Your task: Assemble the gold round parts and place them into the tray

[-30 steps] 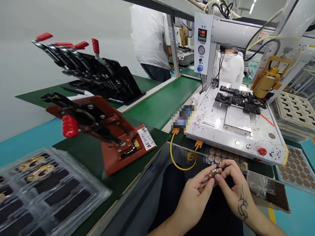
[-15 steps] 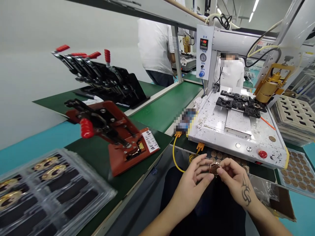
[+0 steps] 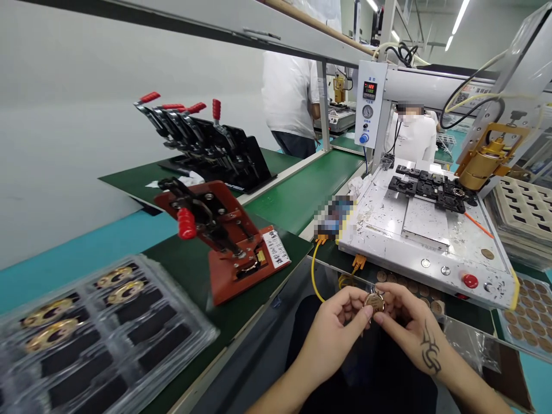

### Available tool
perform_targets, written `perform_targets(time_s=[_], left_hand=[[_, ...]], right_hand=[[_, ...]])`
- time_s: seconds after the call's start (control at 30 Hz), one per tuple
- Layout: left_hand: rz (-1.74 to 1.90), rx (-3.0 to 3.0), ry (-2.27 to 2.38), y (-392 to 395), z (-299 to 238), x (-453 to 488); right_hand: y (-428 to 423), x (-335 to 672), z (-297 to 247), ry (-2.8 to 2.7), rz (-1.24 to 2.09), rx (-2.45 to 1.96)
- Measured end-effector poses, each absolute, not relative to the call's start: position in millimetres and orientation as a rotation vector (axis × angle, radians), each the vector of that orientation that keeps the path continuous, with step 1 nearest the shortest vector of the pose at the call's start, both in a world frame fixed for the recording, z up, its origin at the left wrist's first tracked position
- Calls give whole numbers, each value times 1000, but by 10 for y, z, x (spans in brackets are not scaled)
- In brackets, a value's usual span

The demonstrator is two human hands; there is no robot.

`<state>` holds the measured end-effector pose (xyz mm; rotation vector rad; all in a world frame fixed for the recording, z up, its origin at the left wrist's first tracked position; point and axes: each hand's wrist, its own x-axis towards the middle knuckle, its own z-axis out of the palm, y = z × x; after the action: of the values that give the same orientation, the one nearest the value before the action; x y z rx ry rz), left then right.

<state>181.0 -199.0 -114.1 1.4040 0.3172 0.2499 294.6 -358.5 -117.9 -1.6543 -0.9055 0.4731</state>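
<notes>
Both of my hands meet low in the middle, over my lap. My left hand [image 3: 334, 333] and my right hand [image 3: 407, 330] pinch the same small round bronze-coloured disc [image 3: 374, 301] between their fingertips. The right hand bears a dark tattoo on its back. Just behind the hands lies a clear sheet of similar brown discs [image 3: 403, 287] at the bench edge.
A red toggle-clamp jig [image 3: 224, 236] stands on the green bench to the left, with black clamp jigs [image 3: 207, 146] behind it. A clear tray with gold parts [image 3: 86, 322] lies at lower left. A white dispensing machine [image 3: 431, 230] stands ahead right, with brown discs [image 3: 528, 319] beside it. Two people in white work farther back.
The view has shifted so the bench items sit further right and up. My hands stay together on the disc, turning it slightly between the fingertips.
</notes>
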Motion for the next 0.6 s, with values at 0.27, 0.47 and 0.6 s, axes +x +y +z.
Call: perform_targets(time_s=[0.27, 0.47, 0.6], left_hand=[[372, 1685, 312, -1856, -916, 1634], [1122, 2141, 245, -1098, -65, 1214], [1338, 2438, 113, -430, 114, 1152]], right_hand=[[-3402, 3122, -1101, -1572, 101, -1676], [-3117, 3164, -976, -1466, 32, -1605], [-2954, 3179, -868, -1467, 45, -1560]])
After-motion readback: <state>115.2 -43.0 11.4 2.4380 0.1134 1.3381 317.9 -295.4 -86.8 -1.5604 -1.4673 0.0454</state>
